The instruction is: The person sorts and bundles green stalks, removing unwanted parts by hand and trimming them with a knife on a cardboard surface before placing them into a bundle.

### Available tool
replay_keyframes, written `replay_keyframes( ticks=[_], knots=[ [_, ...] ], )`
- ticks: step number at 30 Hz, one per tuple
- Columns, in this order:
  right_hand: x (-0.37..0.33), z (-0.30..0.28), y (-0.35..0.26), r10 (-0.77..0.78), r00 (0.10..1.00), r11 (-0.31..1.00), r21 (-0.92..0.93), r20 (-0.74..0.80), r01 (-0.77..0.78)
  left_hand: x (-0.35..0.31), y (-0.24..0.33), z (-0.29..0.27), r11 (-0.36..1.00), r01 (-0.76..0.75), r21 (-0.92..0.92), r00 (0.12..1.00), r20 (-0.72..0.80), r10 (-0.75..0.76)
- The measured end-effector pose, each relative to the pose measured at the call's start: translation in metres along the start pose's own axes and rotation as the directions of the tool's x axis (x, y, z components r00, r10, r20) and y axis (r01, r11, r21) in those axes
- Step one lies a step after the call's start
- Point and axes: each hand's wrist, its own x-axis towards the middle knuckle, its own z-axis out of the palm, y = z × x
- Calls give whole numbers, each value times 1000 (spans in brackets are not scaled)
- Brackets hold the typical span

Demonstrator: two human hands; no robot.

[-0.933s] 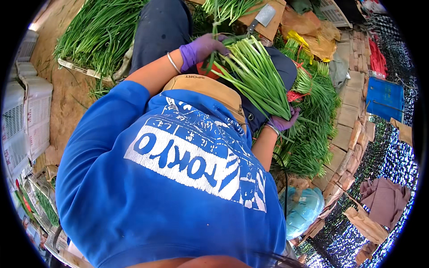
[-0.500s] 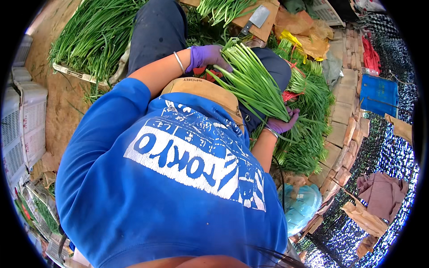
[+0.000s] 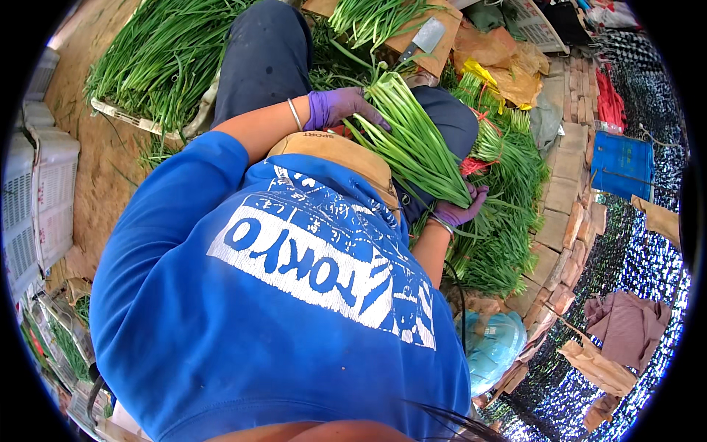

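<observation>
A bunch of green chives [image 3: 412,140] lies slanting across my lap, its pale cut ends toward the far side. My left hand [image 3: 346,108], in a purple glove, closes round the bunch near those pale ends. At the leafy end, my right hand [image 3: 462,208], also gloved in purple, grips the leaves; its fingers are partly hidden under them. Just to the right is a big heap of chives [image 3: 508,214], with bundles bound by red ties [image 3: 475,166]. Beyond the bunch, a cleaver [image 3: 423,38] rests on a wooden board [image 3: 440,55] beside more loose chives [image 3: 372,18].
A pale crate [image 3: 125,118] heaped with long chives stands at the far left. White plastic crates [image 3: 55,199] line the left edge. Bricks [image 3: 560,195] border the heap on the right, with a blue container [image 3: 622,163] past them. A light-blue plastic bag [image 3: 492,350] lies at lower right.
The bunch and my right hand have shifted slightly to the left and nearer. My left hand has moved a little nearer along the bunch. Both hands keep their hold.
</observation>
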Motion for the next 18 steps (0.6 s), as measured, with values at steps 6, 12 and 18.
replay_keyframes(
  ticks=[6,12,18],
  knots=[
    [9,-20,5,22,1000,998,53,-16,-21,-11,29,5,749,-230,-621,973,-129,192],
    [5,-2,6,2,998,999,-32,-58,-4,-33,53,-57,546,-648,-531,760,-403,510],
    [-4,17,9,-3,996,999,-49,-94,-2,-22,34,-37,974,-108,198,938,-304,166]
  ],
)
